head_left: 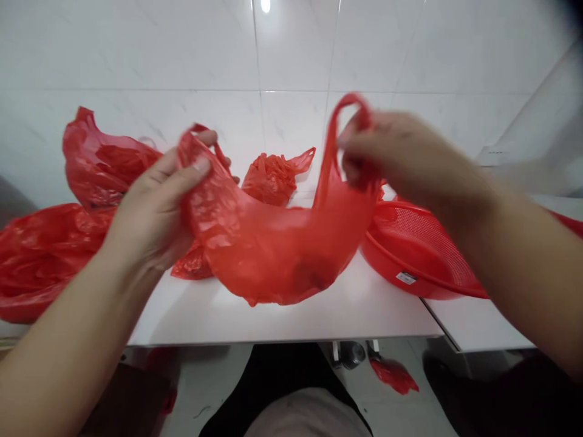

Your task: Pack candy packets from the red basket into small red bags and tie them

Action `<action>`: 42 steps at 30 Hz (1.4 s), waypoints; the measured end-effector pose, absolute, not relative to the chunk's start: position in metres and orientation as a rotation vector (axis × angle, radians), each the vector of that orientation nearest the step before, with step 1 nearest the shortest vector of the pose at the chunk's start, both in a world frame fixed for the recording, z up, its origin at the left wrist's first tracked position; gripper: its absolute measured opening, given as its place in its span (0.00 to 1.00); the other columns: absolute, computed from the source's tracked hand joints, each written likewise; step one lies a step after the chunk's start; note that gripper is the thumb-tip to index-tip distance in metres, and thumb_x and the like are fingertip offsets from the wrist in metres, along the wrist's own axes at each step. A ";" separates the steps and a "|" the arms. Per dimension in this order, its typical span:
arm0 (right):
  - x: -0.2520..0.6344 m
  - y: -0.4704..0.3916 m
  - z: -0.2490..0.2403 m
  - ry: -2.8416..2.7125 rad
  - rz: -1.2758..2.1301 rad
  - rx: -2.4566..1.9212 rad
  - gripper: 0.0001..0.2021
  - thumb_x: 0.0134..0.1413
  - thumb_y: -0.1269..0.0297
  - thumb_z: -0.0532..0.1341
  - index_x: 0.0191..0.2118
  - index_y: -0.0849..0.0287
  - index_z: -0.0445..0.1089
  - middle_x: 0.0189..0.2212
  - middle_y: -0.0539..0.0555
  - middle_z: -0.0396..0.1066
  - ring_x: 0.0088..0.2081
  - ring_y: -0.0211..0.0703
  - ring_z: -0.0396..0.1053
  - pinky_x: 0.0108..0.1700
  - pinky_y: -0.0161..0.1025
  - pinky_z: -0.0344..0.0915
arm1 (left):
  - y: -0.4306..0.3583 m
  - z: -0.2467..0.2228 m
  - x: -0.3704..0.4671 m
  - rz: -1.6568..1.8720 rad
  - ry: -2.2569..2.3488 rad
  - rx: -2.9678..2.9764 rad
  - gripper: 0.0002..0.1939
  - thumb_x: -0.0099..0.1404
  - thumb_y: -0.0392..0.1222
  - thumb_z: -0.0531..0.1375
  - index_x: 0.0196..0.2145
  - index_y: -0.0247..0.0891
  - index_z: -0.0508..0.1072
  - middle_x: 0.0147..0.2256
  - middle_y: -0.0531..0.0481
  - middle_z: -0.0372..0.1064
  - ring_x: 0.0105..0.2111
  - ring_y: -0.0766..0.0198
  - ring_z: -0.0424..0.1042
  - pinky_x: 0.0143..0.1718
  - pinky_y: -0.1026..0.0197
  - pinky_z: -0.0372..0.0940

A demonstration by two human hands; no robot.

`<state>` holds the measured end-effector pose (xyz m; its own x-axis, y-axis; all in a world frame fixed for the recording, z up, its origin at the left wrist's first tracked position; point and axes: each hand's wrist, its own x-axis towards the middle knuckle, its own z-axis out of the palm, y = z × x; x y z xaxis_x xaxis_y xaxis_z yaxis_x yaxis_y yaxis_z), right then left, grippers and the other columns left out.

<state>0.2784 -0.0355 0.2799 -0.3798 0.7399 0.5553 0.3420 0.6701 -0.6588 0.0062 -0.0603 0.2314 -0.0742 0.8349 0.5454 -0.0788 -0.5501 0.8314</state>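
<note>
A red plastic bag [277, 243] hangs between my two hands above the white table [291, 325]. Something dark shows faintly through its lower right side, too dim to name. My left hand [159, 194] grips the bag's left handle and upper edge, thumb in front and fingers behind. On the other side my right hand [378, 145], a little blurred, has its fingers closed round the right handle, whose loop stands up beside the knuckles. Behind the held bag, a smaller crumpled red bag [271, 176] sits on the table near the wall.
A red perforated plastic basket [410, 243] with a white label stands at the right, partly behind my forearm. More red bags [50, 255] are heaped at the left. White tiles [191, 48] form the wall behind. Below, a red bag [394, 376] lies on the floor.
</note>
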 end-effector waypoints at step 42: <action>0.197 0.005 0.245 -2.103 0.952 -0.495 0.09 0.49 0.74 0.61 0.38 0.57 0.67 0.36 0.51 0.71 0.36 0.38 0.70 0.36 0.37 0.70 | -0.032 0.229 0.022 0.761 1.227 1.715 0.20 0.62 0.59 0.57 0.30 0.41 0.79 0.29 0.49 0.74 0.26 0.64 0.69 0.21 0.66 0.58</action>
